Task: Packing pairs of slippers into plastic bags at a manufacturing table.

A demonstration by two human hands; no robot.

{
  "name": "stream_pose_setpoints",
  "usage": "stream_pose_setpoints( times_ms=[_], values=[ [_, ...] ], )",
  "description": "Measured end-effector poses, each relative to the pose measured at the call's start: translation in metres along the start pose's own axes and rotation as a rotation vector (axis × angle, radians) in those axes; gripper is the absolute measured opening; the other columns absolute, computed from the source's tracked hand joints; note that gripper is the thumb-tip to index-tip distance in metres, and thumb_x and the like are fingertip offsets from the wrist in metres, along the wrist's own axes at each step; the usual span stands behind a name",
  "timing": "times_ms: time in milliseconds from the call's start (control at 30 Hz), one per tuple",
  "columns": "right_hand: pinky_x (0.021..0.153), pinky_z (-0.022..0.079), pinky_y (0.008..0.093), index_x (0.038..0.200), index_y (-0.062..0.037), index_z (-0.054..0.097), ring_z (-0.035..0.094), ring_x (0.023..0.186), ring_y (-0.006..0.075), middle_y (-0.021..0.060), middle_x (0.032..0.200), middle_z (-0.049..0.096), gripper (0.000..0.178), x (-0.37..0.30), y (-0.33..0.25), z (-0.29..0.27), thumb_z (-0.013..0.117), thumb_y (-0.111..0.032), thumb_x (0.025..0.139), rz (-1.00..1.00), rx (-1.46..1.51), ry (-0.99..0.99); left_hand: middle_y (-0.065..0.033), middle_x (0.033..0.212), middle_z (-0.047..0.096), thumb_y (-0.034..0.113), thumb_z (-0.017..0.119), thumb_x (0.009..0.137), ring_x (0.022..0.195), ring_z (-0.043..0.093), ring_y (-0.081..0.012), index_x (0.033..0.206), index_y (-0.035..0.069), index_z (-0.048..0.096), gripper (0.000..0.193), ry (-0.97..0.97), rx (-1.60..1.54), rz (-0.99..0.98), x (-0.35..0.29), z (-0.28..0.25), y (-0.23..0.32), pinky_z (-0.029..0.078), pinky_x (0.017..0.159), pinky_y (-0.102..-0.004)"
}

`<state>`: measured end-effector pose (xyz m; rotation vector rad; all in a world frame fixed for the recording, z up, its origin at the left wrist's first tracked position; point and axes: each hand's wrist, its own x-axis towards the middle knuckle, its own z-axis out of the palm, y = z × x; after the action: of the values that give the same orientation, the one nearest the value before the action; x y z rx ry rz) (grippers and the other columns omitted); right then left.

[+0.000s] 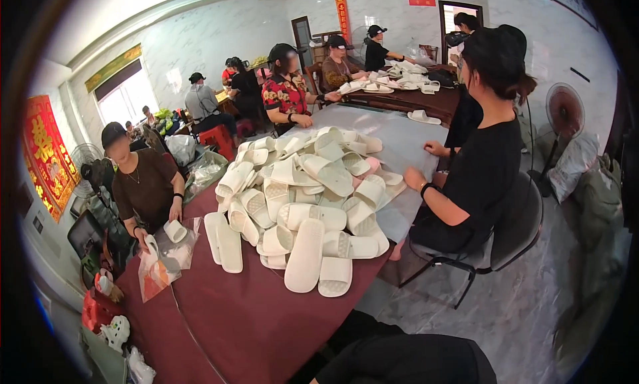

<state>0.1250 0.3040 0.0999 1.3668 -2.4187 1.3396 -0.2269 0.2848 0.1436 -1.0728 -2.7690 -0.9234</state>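
Neither my left hand nor my right hand shows in the picture. A black-clothed shape [406,361] rises at the lower edge, with no hand visible on it. Before me, a large heap of white slide slippers [283,194] lies on a table with a dark red cover [233,324]. Closest to me are a slipper lying sole up [305,254] and one with its strap up [335,276]. At the left, a co-worker's hands hold a white slipper [176,231] and a clear plastic bag [166,267].
Right of the heap, a co-worker in black sits on a chair [516,234] beside a grey table cover [393,141]. More people work at a back table with slippers [399,77]. A standing fan [564,111] and a cord [193,334] are also visible.
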Motion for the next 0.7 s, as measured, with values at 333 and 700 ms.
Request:
stream_pose_setpoints(
  times_ms=[333,700],
  values=[
    [0.064,0.04,0.0422,0.084,0.0017,0.059,0.052,0.069,0.0358,0.0229,0.078,0.058,0.036,0.001,0.017,0.011,0.045,-0.031,0.093,0.074,-0.098,-0.019,-0.0212,0.09,0.066,0.023,0.054,0.083,0.083,0.062,-0.0341,0.092,-0.003,0.064,0.029,-0.032,0.131,0.021,0.012,0.0,0.014,0.049,0.075,-0.0437],
    [0.064,0.038,0.0478,0.083,0.0024,0.058,0.053,0.069,0.0368,0.0221,0.077,0.056,0.039,-0.004,0.018,0.016,0.044,-0.033,0.09,0.043,-0.198,-0.037,-0.0224,0.092,0.065,0.025,0.056,0.082,0.086,0.062,-0.0365,0.093,-0.003,0.064,0.03,-0.133,0.263,-0.027,-0.019,0.028,0.02,0.049,0.076,-0.0446]
  ],
)
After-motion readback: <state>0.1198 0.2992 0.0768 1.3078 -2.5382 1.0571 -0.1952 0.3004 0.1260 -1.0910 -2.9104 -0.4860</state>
